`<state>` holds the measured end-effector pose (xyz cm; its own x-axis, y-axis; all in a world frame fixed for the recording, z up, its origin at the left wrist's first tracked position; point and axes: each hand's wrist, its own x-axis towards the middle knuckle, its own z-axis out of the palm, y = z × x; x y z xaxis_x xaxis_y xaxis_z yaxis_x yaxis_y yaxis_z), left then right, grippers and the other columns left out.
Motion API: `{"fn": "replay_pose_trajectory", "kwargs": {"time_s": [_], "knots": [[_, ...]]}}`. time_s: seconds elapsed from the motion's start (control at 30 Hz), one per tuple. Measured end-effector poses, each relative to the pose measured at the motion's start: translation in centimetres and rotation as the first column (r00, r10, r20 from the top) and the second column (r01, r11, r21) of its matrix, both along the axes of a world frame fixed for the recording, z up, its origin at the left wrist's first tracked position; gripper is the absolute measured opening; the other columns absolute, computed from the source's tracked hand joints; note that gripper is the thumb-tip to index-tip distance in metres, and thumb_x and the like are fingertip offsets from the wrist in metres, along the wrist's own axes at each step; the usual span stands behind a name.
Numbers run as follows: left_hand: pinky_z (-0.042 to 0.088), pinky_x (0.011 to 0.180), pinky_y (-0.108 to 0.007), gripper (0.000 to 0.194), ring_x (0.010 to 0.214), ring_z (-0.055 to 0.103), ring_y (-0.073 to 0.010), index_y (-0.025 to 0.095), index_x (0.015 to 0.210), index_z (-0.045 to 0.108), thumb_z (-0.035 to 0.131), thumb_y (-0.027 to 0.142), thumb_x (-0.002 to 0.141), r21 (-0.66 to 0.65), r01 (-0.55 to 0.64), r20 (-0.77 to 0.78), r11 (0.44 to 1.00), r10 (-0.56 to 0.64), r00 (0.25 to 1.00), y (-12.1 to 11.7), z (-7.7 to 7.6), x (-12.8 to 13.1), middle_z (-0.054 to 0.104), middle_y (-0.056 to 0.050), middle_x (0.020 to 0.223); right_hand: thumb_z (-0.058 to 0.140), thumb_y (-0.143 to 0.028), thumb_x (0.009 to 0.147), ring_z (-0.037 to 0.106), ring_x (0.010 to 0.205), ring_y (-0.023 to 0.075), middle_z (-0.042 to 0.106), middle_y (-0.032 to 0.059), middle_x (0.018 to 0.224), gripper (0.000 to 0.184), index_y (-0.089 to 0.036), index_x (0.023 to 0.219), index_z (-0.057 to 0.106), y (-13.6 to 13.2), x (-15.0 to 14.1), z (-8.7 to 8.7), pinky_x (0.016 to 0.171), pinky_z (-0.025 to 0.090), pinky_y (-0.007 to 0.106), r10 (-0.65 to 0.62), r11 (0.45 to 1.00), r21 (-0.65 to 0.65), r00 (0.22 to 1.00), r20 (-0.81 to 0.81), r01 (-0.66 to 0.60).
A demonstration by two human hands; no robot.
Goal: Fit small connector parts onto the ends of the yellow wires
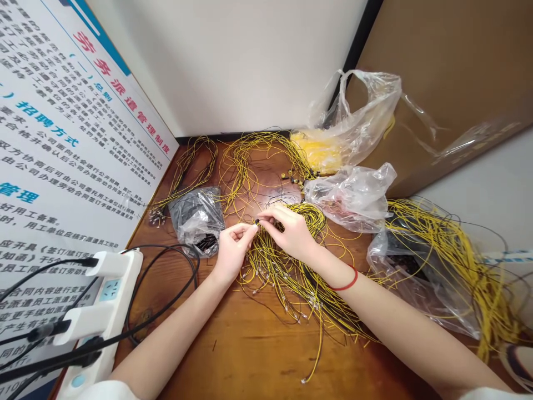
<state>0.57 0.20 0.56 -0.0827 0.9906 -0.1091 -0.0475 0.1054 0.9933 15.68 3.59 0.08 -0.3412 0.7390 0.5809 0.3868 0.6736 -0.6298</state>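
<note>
My left hand (pixel 234 248) and my right hand (pixel 290 230) meet over the middle of the wooden table, fingertips almost touching. Between them is a small black part (pixel 257 222), pinched by both; its exact kind is too small to make out. Under and beside my right hand lies a large bundle of thin yellow and black wires (pixel 287 272), many with small pale connectors at their ends. One loose wire (pixel 320 350) trails toward the front. Left of my left hand sits a grey plastic bag (pixel 197 214) with black pieces showing at its opening.
A clear bag with yellow pieces (pixel 320 150) and a clear bag with reddish contents (pixel 347 197) stand behind. More yellow wires (pixel 466 255) hang over a bag of black parts (pixel 406 266) at right. A white power strip (pixel 110 311) with black cables is at left, before a printed board (pixel 62 139).
</note>
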Motion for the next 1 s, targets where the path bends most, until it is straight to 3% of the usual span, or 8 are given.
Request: {"fn": "replay_pose_trajectory", "kwargs": {"time_s": [0.13, 0.53, 1.0], "knots": [[0.026, 0.042, -0.020, 0.031, 0.043, 0.033, -0.0053, 0.014, 0.064, 0.065, 0.073, 0.043, 0.064, -0.010, -0.008, 0.017, 1.000, 0.008, 1.000, 0.00, 0.05, 0.03, 0.044, 0.006, 0.046, 0.056, -0.019, 0.088, 0.059, 0.072, 0.0137, 0.065, 0.0030, 0.083, 0.005, -0.019, 0.090, 0.061, -0.11, 0.05, 0.09, 0.065, 0.049, 0.029, -0.008, 0.998, -0.058, 1.000, -0.027, 0.007], [0.028, 0.043, -0.021, 0.030, 0.043, 0.034, -0.0055, 0.014, 0.065, 0.067, 0.075, 0.043, 0.062, -0.031, -0.013, 0.021, 0.999, 0.013, 1.000, -0.03, 0.29, 0.09, 0.048, 0.005, 0.046, 0.048, -0.017, 0.089, 0.053, 0.073, 0.0141, 0.057, 0.0023, 0.078, 0.009, -0.020, 0.081, 0.052, -0.20, -0.04, 0.44, 0.066, 0.043, 0.028, 0.000, 0.995, -0.097, 0.999, 0.033, 0.004], [0.025, 0.043, -0.021, 0.031, 0.043, 0.031, -0.0051, 0.013, 0.066, 0.070, 0.075, 0.043, 0.061, -0.038, -0.031, 0.031, 0.999, 0.032, 0.999, 0.06, 0.15, 0.20, 0.045, 0.006, 0.045, 0.049, -0.019, 0.088, 0.051, 0.068, 0.0127, 0.058, 0.0004, 0.076, 0.009, -0.020, 0.079, 0.052, -0.39, -0.43, 0.72, 0.064, 0.041, 0.027, -0.017, 0.971, -0.239, 0.998, -0.062, 0.002]]}}
